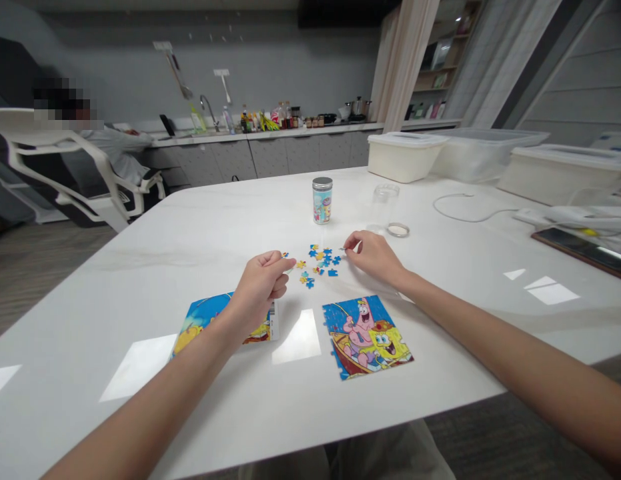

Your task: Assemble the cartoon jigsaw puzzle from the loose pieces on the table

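Note:
Loose jigsaw puzzle pieces (326, 258), blue and yellow, lie scattered between my hands. My left hand (263, 290) is closed, thumb and forefinger pinching a small puzzle piece at the left of the scatter. At its right side, my right hand (373, 255) pinches another piece, seen nearly edge-on. Nearer to me rests a joined puzzle section (367, 337) with a pink starfish and a yellow sponge character; its left edge is notched. Partly hidden under my left forearm is a picture card (203, 313) with a barcode strip at its right edge.
Beyond the pieces stands a printed tin with a silver lid (322, 200). Right of it are a clear jar (385, 203) and a ring-shaped lid (398, 230). Storage boxes (405, 158), a cable and a dark tablet-like device (585, 250) occupy the right side. A person sits at far left.

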`<action>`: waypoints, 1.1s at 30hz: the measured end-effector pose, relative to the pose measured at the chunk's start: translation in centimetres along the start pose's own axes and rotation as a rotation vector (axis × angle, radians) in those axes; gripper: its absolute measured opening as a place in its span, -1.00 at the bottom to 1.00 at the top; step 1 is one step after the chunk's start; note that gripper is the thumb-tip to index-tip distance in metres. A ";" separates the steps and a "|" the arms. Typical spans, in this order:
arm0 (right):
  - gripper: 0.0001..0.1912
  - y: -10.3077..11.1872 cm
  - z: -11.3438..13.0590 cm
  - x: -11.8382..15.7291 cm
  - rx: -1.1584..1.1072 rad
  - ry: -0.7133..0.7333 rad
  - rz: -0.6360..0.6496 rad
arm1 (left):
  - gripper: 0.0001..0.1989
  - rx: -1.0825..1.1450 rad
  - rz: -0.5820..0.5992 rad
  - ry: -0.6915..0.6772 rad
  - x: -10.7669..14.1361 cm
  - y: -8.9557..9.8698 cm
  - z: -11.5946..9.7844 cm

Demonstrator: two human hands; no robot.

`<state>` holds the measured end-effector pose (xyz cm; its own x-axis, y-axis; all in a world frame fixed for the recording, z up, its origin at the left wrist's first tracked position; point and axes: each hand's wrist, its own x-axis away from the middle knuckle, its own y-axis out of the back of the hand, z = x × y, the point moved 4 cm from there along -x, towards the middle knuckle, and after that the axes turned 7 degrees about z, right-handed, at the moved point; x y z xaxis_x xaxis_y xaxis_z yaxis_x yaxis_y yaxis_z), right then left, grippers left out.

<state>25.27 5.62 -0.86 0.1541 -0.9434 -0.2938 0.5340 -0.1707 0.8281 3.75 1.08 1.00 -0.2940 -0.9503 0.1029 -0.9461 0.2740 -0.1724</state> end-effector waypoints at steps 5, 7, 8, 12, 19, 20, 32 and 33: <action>-0.87 -0.6 -0.8 -0.4 -0.075 -0.048 0.053 | -0.47 -0.029 -0.027 -0.021 -0.4 0.6 0.1; -0.85 -0.8 -1.0 -0.5 -0.094 -0.058 0.059 | -0.47 -0.048 -0.046 -0.021 -0.6 1.0 0.0; -0.84 -0.9 -1.1 -0.6 -0.097 -0.058 0.060 | -0.47 -0.059 -0.055 -0.025 -0.8 1.2 -0.1; -0.79 -1.2 -1.4 -0.7 -0.096 -0.055 0.065 | -0.47 -0.190 -0.019 -0.032 -1.2 1.8 -0.9; -0.76 -1.9 -2.0 -0.7 -0.067 -0.041 0.058 | -0.61 -1.070 0.145 -0.185 -0.8 1.2 -1.8; -0.76 -2.0 -2.0 -0.7 -0.065 -0.040 0.058 | -0.64 -1.274 0.152 -0.239 -0.7 1.3 -1.9; -0.85 -2.2 -2.7 -0.7 -0.139 -0.097 0.026 | -0.77 -2.064 0.109 -0.241 0.4 9.6 -4.6; -0.85 -2.2 -2.8 -0.7 -0.148 -0.102 0.011 | -0.76 -2.083 0.104 -0.231 0.5 9.8 -4.6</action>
<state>26.32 7.39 -3.77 0.0793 -0.9701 -0.2294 0.6504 -0.1240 0.7494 -6.29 3.96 3.88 -0.4806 -0.8758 0.0447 0.3057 -0.1196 0.9446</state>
